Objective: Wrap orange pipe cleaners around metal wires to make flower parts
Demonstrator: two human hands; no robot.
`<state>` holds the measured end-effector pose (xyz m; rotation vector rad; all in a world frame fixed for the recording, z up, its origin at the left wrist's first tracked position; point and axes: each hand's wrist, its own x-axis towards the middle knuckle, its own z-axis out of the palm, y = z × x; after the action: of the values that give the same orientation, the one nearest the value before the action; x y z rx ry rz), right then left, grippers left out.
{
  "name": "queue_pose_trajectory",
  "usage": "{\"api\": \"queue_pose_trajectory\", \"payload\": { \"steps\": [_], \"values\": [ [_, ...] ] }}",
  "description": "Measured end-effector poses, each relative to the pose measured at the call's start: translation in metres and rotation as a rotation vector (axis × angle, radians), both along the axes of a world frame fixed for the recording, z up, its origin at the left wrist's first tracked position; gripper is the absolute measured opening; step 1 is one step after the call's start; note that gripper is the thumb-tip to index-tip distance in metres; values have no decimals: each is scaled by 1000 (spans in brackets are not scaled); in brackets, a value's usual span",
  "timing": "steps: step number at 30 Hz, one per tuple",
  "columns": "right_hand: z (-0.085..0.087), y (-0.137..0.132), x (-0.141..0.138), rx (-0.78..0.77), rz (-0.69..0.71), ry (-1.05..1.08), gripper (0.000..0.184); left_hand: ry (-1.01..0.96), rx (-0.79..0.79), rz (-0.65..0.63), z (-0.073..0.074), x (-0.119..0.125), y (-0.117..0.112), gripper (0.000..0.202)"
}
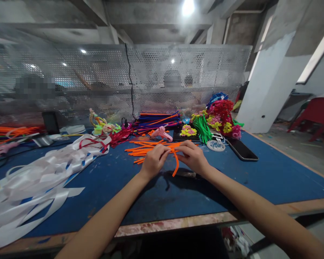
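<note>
An orange pipe cleaner (176, 163) is pinched between my two hands over the blue table, its free end bent down toward me. My left hand (154, 160) grips it from the left with thumb and forefinger closed. On the other side my right hand (192, 156) has its fingers closed around the same stem. Just behind the hands lies a spread of loose orange pipe cleaners (139, 148). Under my right hand rests a dark metal tool, perhaps pliers (185, 174), partly in shadow. A pink glue gun (162, 133) sits beyond the orange stems.
White ribbons (43, 169) cover the table's left side. Purple and orange pipe cleaners (156, 121) are stacked at the back. Green stems (203, 129) and red fuzzy flowers (223, 111) stand back right, near a phone (243, 149). A perforated metal screen (156, 79) closes the far edge.
</note>
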<state>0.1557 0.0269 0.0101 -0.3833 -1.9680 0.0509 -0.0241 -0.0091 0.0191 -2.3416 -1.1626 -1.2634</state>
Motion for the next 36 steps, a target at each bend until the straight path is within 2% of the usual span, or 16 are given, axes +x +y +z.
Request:
{"api": "queue_pose_trajectory", "payload": {
  "steps": [3,7,9,12,14,19,23,29,31,34,36],
  "values": [
    [4,-3,0,-120,31,41,13,20,18,-13,0,0,-1,12],
    [9,-4,0,-377,91,92,19,45,33,-27,1,1,-2,13],
    [12,-3,-2,-569,131,132,27,55,35,-24,1,2,-2,14],
    [12,0,-4,-995,242,176,35,85,47,-17,1,2,-3,15],
    [11,2,-4,-1193,300,186,38,113,56,-24,0,3,-4,16],
    [8,4,-4,-1284,309,208,38,160,35,-18,-1,3,-7,16],
    [8,3,-5,-1221,271,225,37,173,-3,16,0,5,-9,16],
    [5,2,-6,-937,217,215,29,103,-138,14,-1,8,-8,12],
    [4,1,-5,-781,158,169,22,65,-179,31,-1,8,-7,12],
    [3,-1,-3,-408,36,25,13,40,-204,57,0,7,-6,13],
    [2,-1,-3,-198,-9,-62,14,34,-189,66,1,6,-6,14]
  ]
}}
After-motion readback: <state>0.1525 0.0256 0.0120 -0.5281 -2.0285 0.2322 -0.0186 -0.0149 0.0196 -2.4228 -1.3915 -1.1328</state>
